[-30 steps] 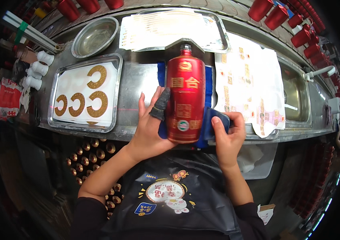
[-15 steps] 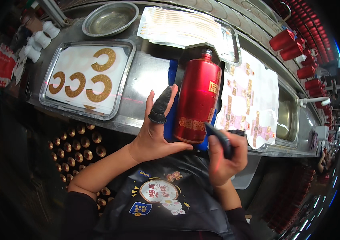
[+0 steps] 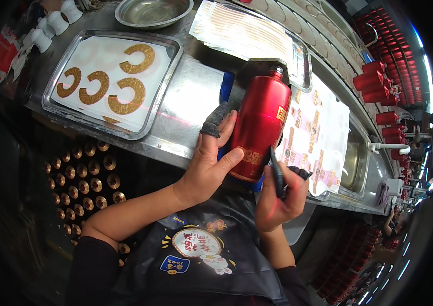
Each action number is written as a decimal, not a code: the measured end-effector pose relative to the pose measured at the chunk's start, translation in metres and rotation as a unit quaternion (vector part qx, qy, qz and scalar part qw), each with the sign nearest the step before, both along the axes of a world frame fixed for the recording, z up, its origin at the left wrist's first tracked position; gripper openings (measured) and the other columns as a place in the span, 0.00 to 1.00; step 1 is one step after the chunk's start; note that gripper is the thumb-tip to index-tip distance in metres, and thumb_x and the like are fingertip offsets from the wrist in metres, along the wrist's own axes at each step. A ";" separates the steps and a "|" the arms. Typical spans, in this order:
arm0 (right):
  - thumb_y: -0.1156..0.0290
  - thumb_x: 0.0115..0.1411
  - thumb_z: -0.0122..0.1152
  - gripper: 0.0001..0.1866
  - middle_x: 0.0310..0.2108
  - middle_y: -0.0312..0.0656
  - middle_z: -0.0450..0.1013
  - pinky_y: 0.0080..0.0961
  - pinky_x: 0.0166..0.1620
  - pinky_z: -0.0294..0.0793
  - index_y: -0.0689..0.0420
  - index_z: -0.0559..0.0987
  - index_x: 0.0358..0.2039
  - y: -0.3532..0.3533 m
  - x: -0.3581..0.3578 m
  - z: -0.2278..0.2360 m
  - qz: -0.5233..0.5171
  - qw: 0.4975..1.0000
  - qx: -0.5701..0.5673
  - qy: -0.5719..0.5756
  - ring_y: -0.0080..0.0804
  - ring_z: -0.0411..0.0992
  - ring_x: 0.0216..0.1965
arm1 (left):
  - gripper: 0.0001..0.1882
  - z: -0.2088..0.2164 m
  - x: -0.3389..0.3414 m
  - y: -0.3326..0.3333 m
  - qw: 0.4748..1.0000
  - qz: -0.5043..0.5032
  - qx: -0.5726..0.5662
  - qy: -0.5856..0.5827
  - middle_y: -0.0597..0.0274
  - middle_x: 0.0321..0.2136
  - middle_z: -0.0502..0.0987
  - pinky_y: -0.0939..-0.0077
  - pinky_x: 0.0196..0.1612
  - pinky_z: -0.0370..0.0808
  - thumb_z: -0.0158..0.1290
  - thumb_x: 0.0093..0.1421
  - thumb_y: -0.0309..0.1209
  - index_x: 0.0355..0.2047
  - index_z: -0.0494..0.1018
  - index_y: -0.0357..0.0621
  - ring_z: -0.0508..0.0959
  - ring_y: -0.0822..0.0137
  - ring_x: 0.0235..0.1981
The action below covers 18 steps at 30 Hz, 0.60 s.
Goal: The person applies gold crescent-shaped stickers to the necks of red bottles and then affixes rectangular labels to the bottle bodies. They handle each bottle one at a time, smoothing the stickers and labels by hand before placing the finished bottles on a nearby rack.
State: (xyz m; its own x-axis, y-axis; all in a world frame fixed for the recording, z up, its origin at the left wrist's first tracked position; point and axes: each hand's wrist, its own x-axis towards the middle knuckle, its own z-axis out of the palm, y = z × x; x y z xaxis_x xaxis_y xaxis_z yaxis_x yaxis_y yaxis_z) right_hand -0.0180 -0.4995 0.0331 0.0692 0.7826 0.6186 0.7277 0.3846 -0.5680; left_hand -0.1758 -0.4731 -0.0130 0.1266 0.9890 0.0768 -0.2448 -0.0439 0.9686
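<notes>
A glossy red bottle (image 3: 260,112) with a bare threaded neck lies in a dark, blue-edged holder (image 3: 226,86) on the metal bench, its neck pointing away from me. Gold decals (image 3: 252,155) run across its lower part, and a gold square sits higher on its right side. My left hand (image 3: 209,166) grips the bottle's lower left side, thumb on the front; a black cover wraps one finger. In my right hand (image 3: 280,201) is a dark, flat tool (image 3: 277,176), its exact kind unclear. The tool's tip is at the bottle's lower right side, beside the decals.
Left of the bottle stands a metal tray (image 3: 147,125) with gold C-shaped stickers (image 3: 127,96) on white sheets. Decal sheets (image 3: 316,137) lie to the right, before a sink (image 3: 354,166). Behind are a round metal bowl (image 3: 153,13) and stacked striped sheets (image 3: 242,33).
My left hand has closed from spread fingers beside the bottle to a grip, thumb now on its front. The tool has moved from the decals' right end onto the bottle's right side.
</notes>
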 end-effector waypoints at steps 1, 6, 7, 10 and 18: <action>0.84 0.50 0.72 0.16 0.31 0.45 0.78 0.29 0.40 0.72 0.60 0.83 0.41 -0.002 -0.006 0.001 0.027 0.999 0.005 -0.021 0.41 0.75 0.31 | 0.38 -0.001 0.001 -0.001 0.999 0.017 -0.004 -0.037 0.45 0.72 0.53 0.64 0.72 0.48 0.50 0.69 0.28 0.72 0.41 0.36 0.52 0.57 0.73; 0.83 0.30 0.70 0.31 0.32 0.41 0.75 0.30 0.33 0.72 0.59 0.85 0.42 -0.001 -0.021 0.018 0.169 0.980 0.002 -0.110 0.40 0.72 0.29 | 0.42 -0.007 -0.010 0.004 0.997 -0.053 -0.022 -0.048 0.47 0.74 0.48 0.66 0.72 0.46 0.43 0.69 0.20 0.74 0.31 0.48 0.49 0.66 0.73; 0.83 0.31 0.70 0.30 0.32 0.41 0.75 0.30 0.33 0.72 0.58 0.85 0.42 0.001 -0.019 0.025 0.191 0.978 -0.036 -0.072 0.40 0.73 0.29 | 0.42 -0.008 -0.014 0.007 0.998 -0.060 -0.008 -0.029 0.47 0.74 0.48 0.66 0.73 0.45 0.43 0.68 0.20 0.74 0.31 0.49 0.49 0.66 0.74; 0.85 0.38 0.71 0.25 0.33 0.41 0.75 0.33 0.35 0.72 0.58 0.84 0.42 0.012 -0.019 0.039 0.118 0.993 0.014 -0.013 0.38 0.73 0.30 | 0.41 -0.004 -0.023 0.011 0.995 -0.058 -0.006 -0.075 0.47 0.72 0.53 0.65 0.73 0.41 0.42 0.68 0.21 0.74 0.33 0.48 0.50 0.64 0.74; 0.74 0.42 0.68 0.19 0.28 0.34 0.68 0.29 0.36 0.66 0.53 0.85 0.39 0.022 -0.045 0.032 0.292 0.908 -0.010 -0.299 0.35 0.69 0.35 | 0.31 0.014 -0.046 0.005 0.984 0.008 -0.080 -0.158 0.45 0.70 0.59 0.62 0.72 0.48 0.37 0.74 0.31 0.73 0.41 0.42 0.56 0.59 0.72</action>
State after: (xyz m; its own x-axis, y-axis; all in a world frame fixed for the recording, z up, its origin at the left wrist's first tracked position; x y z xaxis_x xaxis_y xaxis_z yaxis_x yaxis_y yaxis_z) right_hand -0.0629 -0.4772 0.0652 -0.7054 0.5895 0.3936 0.5832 0.7983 -0.1504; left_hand -0.2221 -0.4678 0.0012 0.1063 0.9932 -0.0471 -0.5349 0.0970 0.8393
